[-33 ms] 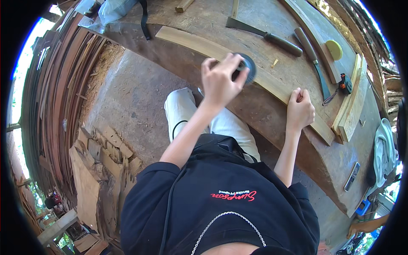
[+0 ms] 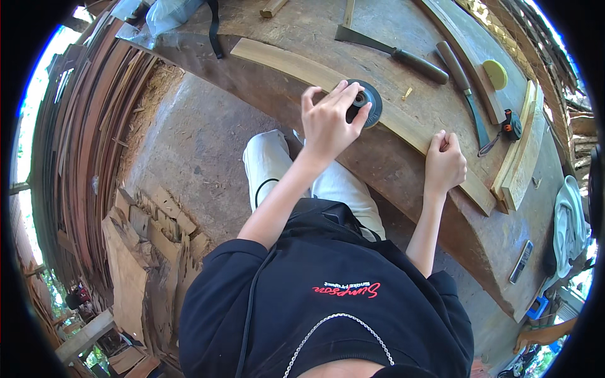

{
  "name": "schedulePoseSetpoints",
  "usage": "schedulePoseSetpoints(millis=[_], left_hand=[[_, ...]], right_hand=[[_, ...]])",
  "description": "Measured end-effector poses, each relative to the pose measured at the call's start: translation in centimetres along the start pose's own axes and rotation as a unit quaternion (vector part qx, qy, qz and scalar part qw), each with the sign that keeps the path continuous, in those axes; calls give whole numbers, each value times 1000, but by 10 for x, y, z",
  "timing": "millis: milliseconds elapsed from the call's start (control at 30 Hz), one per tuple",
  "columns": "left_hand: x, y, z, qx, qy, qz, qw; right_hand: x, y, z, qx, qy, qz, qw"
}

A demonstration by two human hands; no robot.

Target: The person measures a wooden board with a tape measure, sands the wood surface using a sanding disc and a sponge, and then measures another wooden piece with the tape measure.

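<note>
My left hand (image 2: 331,126) grips a round black disc (image 2: 372,110) with a metal centre hole, held over a long pale wooden strip (image 2: 283,63). The strip lies along the near edge of the workbench (image 2: 296,25). My right hand (image 2: 445,164) is closed at the right part of that strip, and what its fingertips hold is hidden. Beyond them lie a dark-handled blade (image 2: 418,65), a second handled blade (image 2: 469,101), a small black-and-orange tape measure (image 2: 512,125), a yellow round piece (image 2: 496,74) and a small wood chip (image 2: 406,94).
More wooden strips (image 2: 523,157) lie on the bench's right, with a phone (image 2: 521,261) and pale cloth (image 2: 567,227) near its end. Stacked boards (image 2: 82,145) and broken wood (image 2: 138,271) stand at left. Another person's arm (image 2: 545,334) shows at lower right.
My left hand and the black disc have shifted very slightly to the right, and the disc's centre hole shows more clearly. My right hand is in the same place.
</note>
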State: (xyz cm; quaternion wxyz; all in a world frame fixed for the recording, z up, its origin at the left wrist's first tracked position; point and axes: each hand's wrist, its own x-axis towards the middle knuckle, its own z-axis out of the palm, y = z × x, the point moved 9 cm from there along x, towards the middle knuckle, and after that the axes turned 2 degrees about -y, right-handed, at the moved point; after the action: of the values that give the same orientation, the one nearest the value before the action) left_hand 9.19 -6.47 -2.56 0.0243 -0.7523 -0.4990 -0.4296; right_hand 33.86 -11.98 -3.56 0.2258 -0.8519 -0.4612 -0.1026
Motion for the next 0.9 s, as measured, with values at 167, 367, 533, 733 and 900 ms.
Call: schedulePoseSetpoints(millis=[167, 367, 533, 733, 900], left_hand=[[42, -109, -37, 118, 10, -79, 990], [48, -181, -61, 169, 68, -193, 964], [5, -1, -2, -8, 30, -2, 1000], [24, -81, -31, 63, 28, -78, 995], [52, -166, -67, 194, 88, -178, 961]], right_hand=[[-1, -2, -2, 13, 5, -7, 1000], [1, -6, 2, 8, -1, -2, 1000], [0, -3, 0, 8, -7, 1, 1000], [-2, -4, -1, 17, -9, -1, 1000], [-4, -9, -1, 10, -10, -4, 1000]])
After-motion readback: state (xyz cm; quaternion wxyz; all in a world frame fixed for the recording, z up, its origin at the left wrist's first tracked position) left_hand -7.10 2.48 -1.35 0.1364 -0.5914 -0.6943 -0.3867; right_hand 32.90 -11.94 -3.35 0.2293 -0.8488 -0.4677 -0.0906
